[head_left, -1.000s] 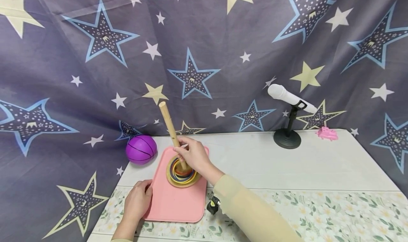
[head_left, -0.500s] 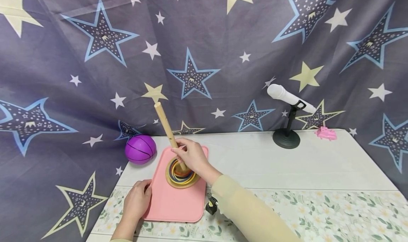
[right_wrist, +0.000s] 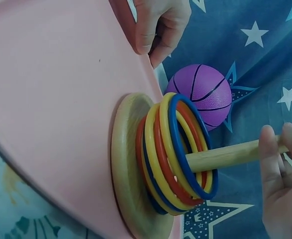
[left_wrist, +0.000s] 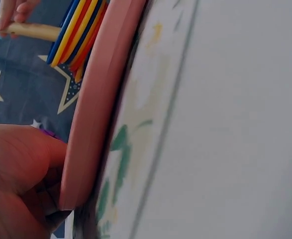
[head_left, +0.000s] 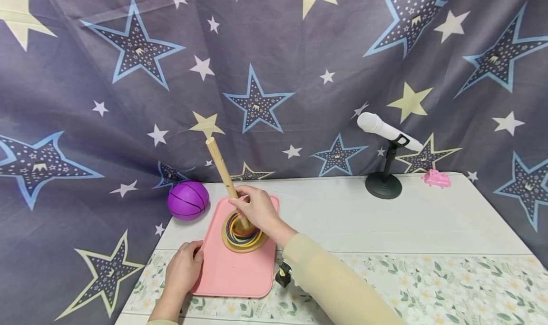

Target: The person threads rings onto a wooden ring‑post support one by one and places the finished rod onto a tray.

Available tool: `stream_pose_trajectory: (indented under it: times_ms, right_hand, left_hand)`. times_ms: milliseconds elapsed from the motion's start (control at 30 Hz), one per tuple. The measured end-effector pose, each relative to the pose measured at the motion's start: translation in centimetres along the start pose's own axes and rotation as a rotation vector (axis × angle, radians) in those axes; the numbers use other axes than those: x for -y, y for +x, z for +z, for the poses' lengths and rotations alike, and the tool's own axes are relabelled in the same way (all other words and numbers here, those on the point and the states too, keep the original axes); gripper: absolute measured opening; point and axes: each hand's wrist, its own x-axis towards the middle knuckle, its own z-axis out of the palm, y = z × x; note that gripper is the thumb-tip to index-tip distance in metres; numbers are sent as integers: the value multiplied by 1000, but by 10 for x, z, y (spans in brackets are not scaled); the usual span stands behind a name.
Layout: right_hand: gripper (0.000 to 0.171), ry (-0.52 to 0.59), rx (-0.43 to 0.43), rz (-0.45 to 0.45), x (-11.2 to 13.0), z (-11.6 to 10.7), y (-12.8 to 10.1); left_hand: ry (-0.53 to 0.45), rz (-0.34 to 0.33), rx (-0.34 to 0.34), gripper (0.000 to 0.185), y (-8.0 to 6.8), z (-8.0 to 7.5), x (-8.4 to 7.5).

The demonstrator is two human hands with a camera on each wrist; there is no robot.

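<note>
Toward the left of the table lies a pink tray (head_left: 235, 275) bearing a ring toss stand. Its round wooden base (right_wrist: 127, 169) rests on the tray, and a tall wooden pole (head_left: 221, 168) rises from it, leaning left in the head view. Several blue, yellow and red rings (right_wrist: 173, 129) are stacked around the pole's foot. My right hand (head_left: 258, 211) pinches the pole above the rings, between thumb and fingers. My left hand (head_left: 183, 270) grips the tray's left edge; the left wrist view shows the fingers partly hidden behind the tray's rim (left_wrist: 93, 114).
A purple ball (head_left: 188, 200) stands beyond the tray's far left corner. At the back right are a white microphone (head_left: 387, 129) on a black stand (head_left: 383, 184) and a small pink toy (head_left: 436, 178). A star-patterned curtain (head_left: 299, 39) hangs behind the table.
The pole's top has tipped slightly left, and my right hand has shifted a little left with it. My left hand keeps its grip on the tray.
</note>
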Motion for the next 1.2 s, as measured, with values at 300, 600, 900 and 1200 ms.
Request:
stream_pose_trajectory:
  times_ms: [300, 600, 900, 1200]
  right_hand:
    - [43, -163, -32, 11, 6, -19, -13]
    - [46, -484, -45, -77, 8, -61, -45]
    - [45, -724, -128, -104, 4, -101, -87]
    - [47, -928, -203, -117, 1, -135, -125]
  left_hand:
    - [87, 69, -119, 46, -8, -10, -16]
    - [97, 288, -308, 44, -22, -20, -69]
    - [58, 453, -368, 44, -28, -11, -113]
    - [56, 586, -355, 49, -25, 9, -143]
